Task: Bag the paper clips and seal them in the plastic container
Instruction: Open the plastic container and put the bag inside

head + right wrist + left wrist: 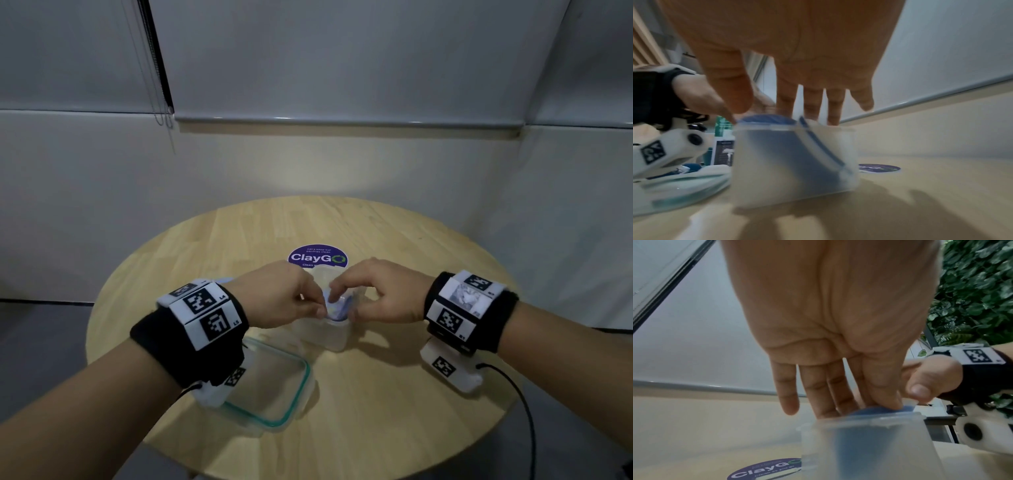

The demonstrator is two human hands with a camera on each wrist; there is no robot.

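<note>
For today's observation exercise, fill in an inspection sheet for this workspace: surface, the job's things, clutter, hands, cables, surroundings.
Surface: round wooden table with a purple ClayGo sticker.
Job's things: translucent container stands open; blue-edged bag sits in it, top at the rim; lid lies flat beside it. Paper clips not visible.
Clutter: nothing seen.
Hands: left hand and right hand both reach into the container mouth, fingers on the bag.
Cables: black cable runs from the right wrist unit.
Surroundings: white wall, roller blind, blind cords.
</note>
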